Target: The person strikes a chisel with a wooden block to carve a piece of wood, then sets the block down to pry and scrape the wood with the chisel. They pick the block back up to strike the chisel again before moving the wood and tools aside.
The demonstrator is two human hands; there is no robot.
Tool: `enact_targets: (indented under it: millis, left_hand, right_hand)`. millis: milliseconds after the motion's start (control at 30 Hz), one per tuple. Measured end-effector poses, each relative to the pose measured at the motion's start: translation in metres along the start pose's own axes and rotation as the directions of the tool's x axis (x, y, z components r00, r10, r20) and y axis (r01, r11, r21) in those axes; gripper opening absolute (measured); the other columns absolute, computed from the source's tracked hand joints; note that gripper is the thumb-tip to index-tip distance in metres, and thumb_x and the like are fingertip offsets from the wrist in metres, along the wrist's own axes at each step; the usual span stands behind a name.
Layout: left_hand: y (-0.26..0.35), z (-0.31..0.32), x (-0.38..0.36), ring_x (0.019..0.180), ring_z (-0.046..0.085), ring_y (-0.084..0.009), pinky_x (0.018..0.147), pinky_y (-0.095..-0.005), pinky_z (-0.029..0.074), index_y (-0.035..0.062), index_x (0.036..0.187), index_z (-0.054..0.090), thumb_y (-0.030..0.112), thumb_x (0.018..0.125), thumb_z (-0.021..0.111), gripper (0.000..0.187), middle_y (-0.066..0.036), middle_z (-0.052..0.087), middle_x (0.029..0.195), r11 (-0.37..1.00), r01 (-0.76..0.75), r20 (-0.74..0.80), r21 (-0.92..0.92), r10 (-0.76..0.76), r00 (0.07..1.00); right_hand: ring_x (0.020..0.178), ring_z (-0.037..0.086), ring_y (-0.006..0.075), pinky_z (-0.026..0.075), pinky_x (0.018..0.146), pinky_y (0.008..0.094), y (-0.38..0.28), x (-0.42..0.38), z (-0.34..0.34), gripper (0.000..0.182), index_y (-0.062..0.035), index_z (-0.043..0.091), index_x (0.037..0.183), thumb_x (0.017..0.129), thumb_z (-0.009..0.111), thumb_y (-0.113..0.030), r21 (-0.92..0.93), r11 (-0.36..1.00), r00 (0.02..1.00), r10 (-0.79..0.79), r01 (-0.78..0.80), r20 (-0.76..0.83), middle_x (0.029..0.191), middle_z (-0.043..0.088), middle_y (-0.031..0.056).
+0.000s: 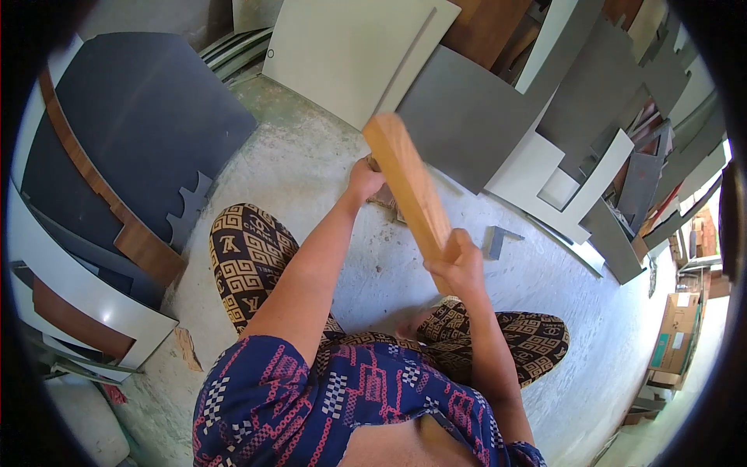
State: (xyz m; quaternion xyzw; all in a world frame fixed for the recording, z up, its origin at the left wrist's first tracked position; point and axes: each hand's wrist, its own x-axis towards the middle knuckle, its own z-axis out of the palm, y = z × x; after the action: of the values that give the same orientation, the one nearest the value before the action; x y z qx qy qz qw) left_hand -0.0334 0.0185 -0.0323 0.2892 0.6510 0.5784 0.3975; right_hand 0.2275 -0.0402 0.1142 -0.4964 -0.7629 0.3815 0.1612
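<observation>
My right hand is closed around the lower end of a thick, light-brown wooden block. The block slants up and away to the left, its far end slightly blurred. My left hand reaches forward, low over the floor, its fingers mostly hidden behind the block. It appears closed on something small and dark, too covered to name. Just below it, a brownish flat piece lies on the floor, partly hidden by the block. To the right of my right hand is a small grey L-shaped offcut.
I sit on a pale concrete floor. Dark grey panels lean at the left. A cream board, a grey board and several offcuts stand ahead and right. A cardboard box is far right; a wood scrap lies left.
</observation>
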Motion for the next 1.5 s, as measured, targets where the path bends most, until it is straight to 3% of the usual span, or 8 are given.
enact_targets:
  millis: [100,200,300,433,533,633,933,1500]
  left_hand:
    - [-0.029,-0.003,0.016,0.083,0.066,-0.0256,0.076,-0.0356,0.051,0.0026,0.092,0.066,0.012,0.062,0.075,0.033,-0.014,0.069,0.087,0.981,0.031,-0.008,0.194,-0.030,1.000]
    - [-0.018,-0.004,0.013,0.083,0.066,-0.0253,0.075,-0.0357,0.051,0.0027,0.093,0.066,0.011,0.062,0.075,0.033,-0.014,0.069,0.087,0.954,0.029,-0.032,0.299,-0.021,0.999]
    - [-0.014,-0.005,0.008,0.081,0.066,-0.0246,0.074,-0.0358,0.051,0.0029,0.092,0.066,0.010,0.062,0.074,0.032,-0.013,0.068,0.086,0.973,0.007,-0.002,0.232,-0.006,1.000]
    - [-0.011,-0.007,0.011,0.078,0.066,-0.0222,0.070,-0.0348,0.050,0.0030,0.089,0.066,0.010,0.063,0.074,0.028,-0.011,0.068,0.082,0.982,0.009,-0.024,0.190,-0.005,1.000]
    - [-0.021,-0.009,0.014,0.078,0.065,-0.0219,0.070,-0.0341,0.050,0.0023,0.088,0.065,0.010,0.062,0.076,0.028,-0.011,0.068,0.082,0.987,0.083,-0.044,0.135,-0.078,0.996]
    - [-0.020,-0.016,0.016,0.077,0.066,-0.0232,0.070,-0.0343,0.051,0.0015,0.087,0.065,0.011,0.061,0.078,0.030,-0.013,0.068,0.083,0.985,0.122,-0.046,0.122,-0.118,0.992]
    - [-0.019,-0.016,0.010,0.071,0.066,-0.0245,0.068,-0.0346,0.052,0.0015,0.081,0.065,0.015,0.059,0.080,0.030,-0.013,0.068,0.078,0.922,0.236,-0.036,0.306,-0.236,0.971]
    - [-0.007,-0.011,0.001,0.071,0.063,-0.0170,0.068,-0.0319,0.050,0.0038,0.078,0.065,0.006,0.063,0.076,0.020,-0.006,0.067,0.078,0.996,0.050,-0.023,0.069,-0.048,0.999]
  right_hand:
    - [0.071,0.060,0.0315,0.047,0.068,0.0374,-0.025,-0.006,-0.007,0.054,-0.0016,0.049,0.097,0.057,0.078,-0.022,0.485,0.869,0.990,-0.036,0.099,-0.137,0.072,0.058,0.0166]
    - [0.069,0.059,0.0246,0.046,0.065,0.0353,-0.036,-0.008,0.000,0.053,-0.0003,0.048,0.096,0.057,0.079,-0.020,0.588,0.795,0.973,-0.007,0.145,-0.231,0.071,0.057,0.0126]
    - [0.069,0.057,0.0188,0.045,0.062,0.0332,0.002,0.004,0.009,0.047,0.0000,0.050,0.087,0.056,0.080,-0.016,-0.157,0.983,0.992,0.084,-0.098,-0.093,0.069,0.055,0.0091]
    - [0.066,0.056,0.0195,0.046,0.061,0.0341,0.021,0.004,0.012,0.038,0.0005,0.051,0.074,0.055,0.080,-0.015,0.148,0.969,0.979,0.190,-0.198,0.071,0.067,0.056,0.0100]
    - [0.066,0.058,0.0173,0.046,0.059,0.0308,0.033,0.006,0.013,0.032,0.0010,0.053,0.078,0.059,0.077,-0.007,0.433,0.857,0.957,0.285,-0.279,0.052,0.071,0.058,0.0085]
    - [0.066,0.058,0.0216,0.047,0.060,0.0321,0.052,0.016,0.012,0.037,0.0041,0.054,0.080,0.058,0.080,-0.013,0.489,0.831,0.951,0.309,-0.264,-0.012,0.071,0.058,0.0137]
    - [0.093,0.063,0.0338,0.048,0.082,0.0402,0.049,0.015,-0.005,0.054,0.0042,0.059,0.099,0.059,0.079,-0.027,-0.316,0.857,0.880,0.461,-0.406,0.118,0.096,0.064,0.0226]
    - [0.100,0.062,0.0333,0.047,0.086,0.0395,0.056,0.008,0.007,0.066,-0.0024,0.053,0.109,0.057,0.081,-0.033,-0.530,0.773,0.875,0.471,-0.350,0.110,0.101,0.065,0.0193]
